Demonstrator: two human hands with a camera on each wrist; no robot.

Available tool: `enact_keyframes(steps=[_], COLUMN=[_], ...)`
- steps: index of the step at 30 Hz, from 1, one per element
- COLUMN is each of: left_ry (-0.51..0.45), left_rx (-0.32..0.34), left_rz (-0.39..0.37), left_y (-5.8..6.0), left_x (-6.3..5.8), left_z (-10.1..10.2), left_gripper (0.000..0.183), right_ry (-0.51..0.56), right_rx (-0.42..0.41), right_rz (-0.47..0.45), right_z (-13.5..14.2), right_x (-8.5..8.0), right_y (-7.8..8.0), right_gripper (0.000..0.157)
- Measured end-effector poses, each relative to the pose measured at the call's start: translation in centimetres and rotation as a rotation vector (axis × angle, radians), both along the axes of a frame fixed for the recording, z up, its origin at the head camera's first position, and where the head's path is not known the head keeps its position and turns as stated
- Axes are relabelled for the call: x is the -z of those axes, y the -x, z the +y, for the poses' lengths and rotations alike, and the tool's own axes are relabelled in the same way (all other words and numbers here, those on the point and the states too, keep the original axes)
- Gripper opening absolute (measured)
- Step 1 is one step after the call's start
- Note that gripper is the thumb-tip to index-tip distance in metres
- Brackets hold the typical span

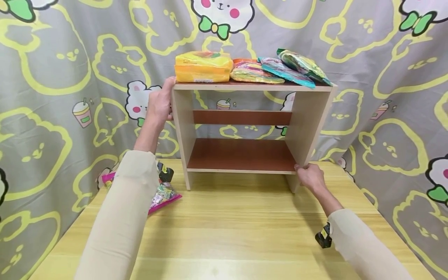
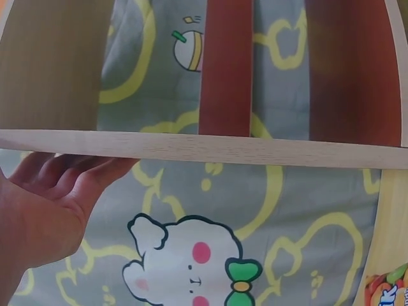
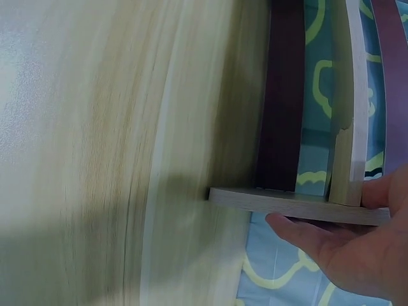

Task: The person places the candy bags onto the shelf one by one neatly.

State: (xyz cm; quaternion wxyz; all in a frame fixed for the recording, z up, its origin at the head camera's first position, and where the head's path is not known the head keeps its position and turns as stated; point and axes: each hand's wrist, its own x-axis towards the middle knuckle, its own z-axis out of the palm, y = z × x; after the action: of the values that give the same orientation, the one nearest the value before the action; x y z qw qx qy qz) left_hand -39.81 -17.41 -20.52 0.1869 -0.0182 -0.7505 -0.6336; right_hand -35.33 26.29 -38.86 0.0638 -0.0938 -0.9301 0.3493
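A small two-tier shelf unit (image 1: pixel 241 171) with pale side panels and red-brown boards stands before me, tilted or skewed in the head view. My left hand (image 1: pixel 161 102) lies against the outer face of its left panel near the top corner; in the left wrist view its fingers (image 2: pixel 105 173) reach along that face, thumb hidden. Low on the right panel, my right hand (image 1: pixel 311 177) grips the edge, thumb in front of the lower board and fingers outside. In the right wrist view the panel (image 3: pixel 280 201) passes between thumb and fingers. Whether its feet touch the table cannot be told.
On the top board (image 1: pixel 245 86) lie a yellow package (image 1: pixel 203 68) and several snack packets (image 1: pixel 257 73). A pink-edged bag (image 1: pixel 164 196) lies on the wooden table (image 1: pixel 224 233) behind my left forearm. A patterned grey curtain (image 1: pixel 115 58) hangs behind and at both sides.
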Motion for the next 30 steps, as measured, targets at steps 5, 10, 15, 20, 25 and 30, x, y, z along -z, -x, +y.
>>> enact_keyframes(steps=[5, 10, 15, 20, 25, 30], left_ry=[0.002, 0.013, 0.036, 0.049, 0.081, 0.097], left_rx=[0.003, -0.007, -0.013, -0.020, -0.019, 0.026], left_rz=[-0.011, -0.013, -0.012, -0.036, -0.077, -0.106], left_y=[-0.2, -0.2, -0.3, -0.6, -1.2, -1.9], left_x=[-0.2, -0.3, -0.4, -0.6, -0.8, -0.7], left_z=[-0.2, -0.2, -0.1, -0.2, -0.5, -0.8], left_gripper=[0.069, 0.069, 0.070, 0.073, 0.087, 0.091], right_ry=[-0.001, 0.011, 0.006, 0.002, 0.000, -0.003], right_rx=[-0.007, -0.004, 0.003, 0.012, 0.004, -0.007], right_rz=[-0.003, 0.002, -0.001, 0.004, -0.019, -0.052], right_z=[-0.2, -0.4, -0.4, -0.4, -0.4, -0.3], right_x=[-0.1, -0.3, -0.3, -0.4, -0.4, -0.3], right_y=[0.1, 0.1, 0.0, 0.1, 0.0, -0.3], right_gripper=[0.051, 0.053, 0.053, 0.052, 0.054, 0.058])
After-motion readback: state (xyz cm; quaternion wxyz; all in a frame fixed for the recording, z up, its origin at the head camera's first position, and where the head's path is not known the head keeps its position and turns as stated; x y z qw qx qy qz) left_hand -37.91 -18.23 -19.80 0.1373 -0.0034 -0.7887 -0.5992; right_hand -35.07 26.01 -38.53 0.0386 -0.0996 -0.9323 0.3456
